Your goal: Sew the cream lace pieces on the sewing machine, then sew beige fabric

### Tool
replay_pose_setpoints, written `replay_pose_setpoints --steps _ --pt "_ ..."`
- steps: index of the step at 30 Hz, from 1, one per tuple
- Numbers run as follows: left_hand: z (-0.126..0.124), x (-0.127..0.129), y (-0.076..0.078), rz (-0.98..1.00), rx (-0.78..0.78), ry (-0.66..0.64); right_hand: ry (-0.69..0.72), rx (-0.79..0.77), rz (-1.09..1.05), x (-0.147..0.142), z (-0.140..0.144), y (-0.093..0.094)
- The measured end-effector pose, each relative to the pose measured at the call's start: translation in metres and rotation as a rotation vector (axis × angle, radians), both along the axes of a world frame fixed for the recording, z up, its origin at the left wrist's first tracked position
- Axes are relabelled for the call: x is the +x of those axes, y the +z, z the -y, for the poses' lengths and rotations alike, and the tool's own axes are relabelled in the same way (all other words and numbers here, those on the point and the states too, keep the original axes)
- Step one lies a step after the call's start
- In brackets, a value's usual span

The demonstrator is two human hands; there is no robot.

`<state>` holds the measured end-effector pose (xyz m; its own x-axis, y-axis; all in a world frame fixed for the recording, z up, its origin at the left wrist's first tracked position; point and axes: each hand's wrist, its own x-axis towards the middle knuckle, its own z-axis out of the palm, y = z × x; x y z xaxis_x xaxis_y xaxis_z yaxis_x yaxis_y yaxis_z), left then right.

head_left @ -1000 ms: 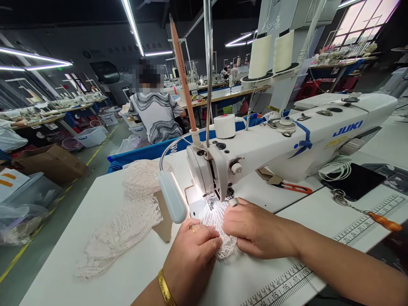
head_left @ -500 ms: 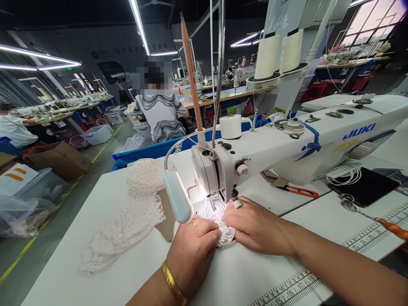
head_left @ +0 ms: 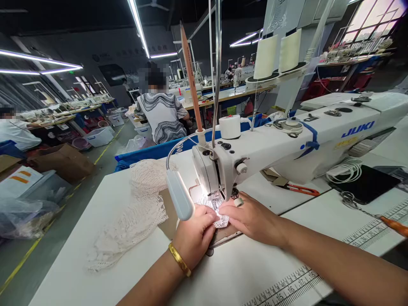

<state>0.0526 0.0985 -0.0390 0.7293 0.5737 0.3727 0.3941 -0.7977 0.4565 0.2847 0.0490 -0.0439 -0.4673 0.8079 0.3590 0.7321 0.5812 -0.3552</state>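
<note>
A white JUKI sewing machine point(head_left: 287, 148) stands on the white table point(head_left: 242, 272). A strip of cream lace point(head_left: 219, 214) lies under its needle point(head_left: 214, 196). My left hand point(head_left: 196, 236), with a gold bangle on the wrist, presses the lace from the left. On the right of the presser foot my right hand point(head_left: 251, 219) holds the lace down; a thimble ring sits on one finger. Both hands touch the lace just in front of the needle. More lace point(head_left: 134, 221) trails in a heap to the left across the table.
A gooseneck lamp point(head_left: 179, 193) hangs beside the needle. Red snips point(head_left: 298, 189), a dark tablet point(head_left: 366, 182), a white cable coil point(head_left: 346, 169) and an orange-handled tool point(head_left: 393, 225) lie on the right. Thread cones point(head_left: 279, 51) stand behind. Another person point(head_left: 161, 114) sits at a far table.
The lace has fed backward under the foot, so less of it shows in front of my hands. Both hands have moved closer to the needle. A brown piece under the lace now shows.
</note>
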Motion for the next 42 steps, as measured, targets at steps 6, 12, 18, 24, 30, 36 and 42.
replay_pose_setpoints --steps 6,12,18,24,30,36,42 --pt "-0.011 0.001 0.006 0.009 -0.411 0.126 -0.048 0.073 -0.216 -0.006 -0.001 -0.005" --pt "-0.011 -0.001 0.003 -0.007 -0.332 0.104 -0.078 0.082 -0.194 -0.006 0.001 -0.002" --pt "0.012 -0.009 0.004 -0.01 0.131 -0.071 0.064 0.145 0.004 0.004 0.006 -0.005" --pt "0.023 -0.01 0.008 -0.033 0.289 -0.141 0.118 0.119 0.117 0.002 0.013 0.001" --pt "0.019 -0.008 0.008 -0.059 0.301 -0.121 0.08 0.043 0.16 0.001 0.011 0.002" --pt "0.013 -0.007 0.007 -0.117 0.31 -0.06 -0.002 -0.002 0.156 0.001 0.006 -0.001" --pt "0.012 -0.005 0.007 -0.101 0.36 -0.08 -0.025 -0.007 0.15 0.001 0.005 -0.002"
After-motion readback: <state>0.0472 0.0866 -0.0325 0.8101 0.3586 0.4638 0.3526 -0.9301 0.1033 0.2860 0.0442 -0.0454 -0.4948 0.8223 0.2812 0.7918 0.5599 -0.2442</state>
